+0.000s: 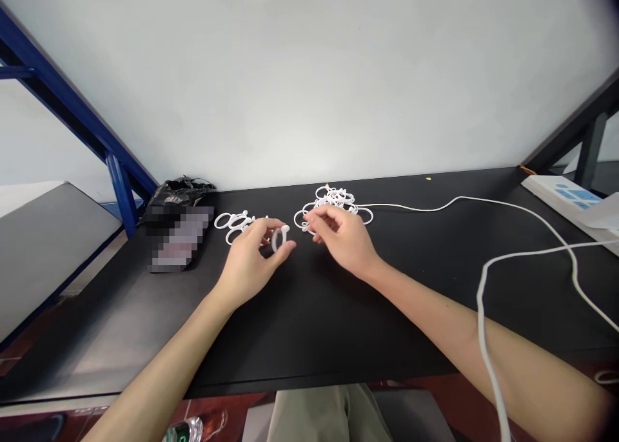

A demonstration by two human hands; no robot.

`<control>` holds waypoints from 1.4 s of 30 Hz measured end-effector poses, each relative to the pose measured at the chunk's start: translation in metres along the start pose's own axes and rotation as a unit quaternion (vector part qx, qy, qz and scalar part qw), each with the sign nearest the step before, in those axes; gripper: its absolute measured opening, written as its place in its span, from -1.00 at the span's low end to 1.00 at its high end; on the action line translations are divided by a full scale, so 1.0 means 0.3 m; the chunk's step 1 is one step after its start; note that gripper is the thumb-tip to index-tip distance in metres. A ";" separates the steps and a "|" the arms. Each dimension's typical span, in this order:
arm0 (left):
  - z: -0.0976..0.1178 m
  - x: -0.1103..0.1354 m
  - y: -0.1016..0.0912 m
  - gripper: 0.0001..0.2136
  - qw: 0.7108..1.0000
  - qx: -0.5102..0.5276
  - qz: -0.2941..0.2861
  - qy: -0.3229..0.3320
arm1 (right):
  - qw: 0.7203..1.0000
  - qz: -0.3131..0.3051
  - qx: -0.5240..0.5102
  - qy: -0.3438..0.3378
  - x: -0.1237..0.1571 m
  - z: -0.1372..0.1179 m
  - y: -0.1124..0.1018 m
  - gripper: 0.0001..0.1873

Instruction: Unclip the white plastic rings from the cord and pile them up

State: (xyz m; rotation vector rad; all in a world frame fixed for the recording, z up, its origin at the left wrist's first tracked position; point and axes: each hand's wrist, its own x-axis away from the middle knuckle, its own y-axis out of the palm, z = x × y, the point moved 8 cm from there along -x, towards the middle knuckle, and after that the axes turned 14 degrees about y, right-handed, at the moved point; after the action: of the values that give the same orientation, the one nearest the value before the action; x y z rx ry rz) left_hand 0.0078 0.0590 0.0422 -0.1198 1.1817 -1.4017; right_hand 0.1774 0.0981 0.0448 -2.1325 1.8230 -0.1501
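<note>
Just left of the frame's center, the left hand [251, 258] has thumb and fingers curled loosely about a white ring [285, 230]. The right hand [345, 242], right of center, has its fingertips drawn together before a white pile [336, 199]; whether they grip anything, I cannot tell. More loops [236, 222] lie on the black surface [300, 326], left of center, beyond the left hand.

left hand [249, 256] in a thumb-and-finger pinch — right hand [345, 241] near but apart, loosely curled
</note>
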 end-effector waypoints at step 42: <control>0.010 0.000 0.044 -0.65 0.995 0.085 -0.045 -0.013 | 0.997 -0.067 -0.023 0.039 0.045 0.003 0.068 -0.78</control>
State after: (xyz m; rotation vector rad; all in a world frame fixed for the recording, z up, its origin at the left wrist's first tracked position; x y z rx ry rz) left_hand 0.0190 0.0607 0.0346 -0.0727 1.0423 -1.5689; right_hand 0.1610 0.0825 0.0357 -2.3107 1.7409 -0.2286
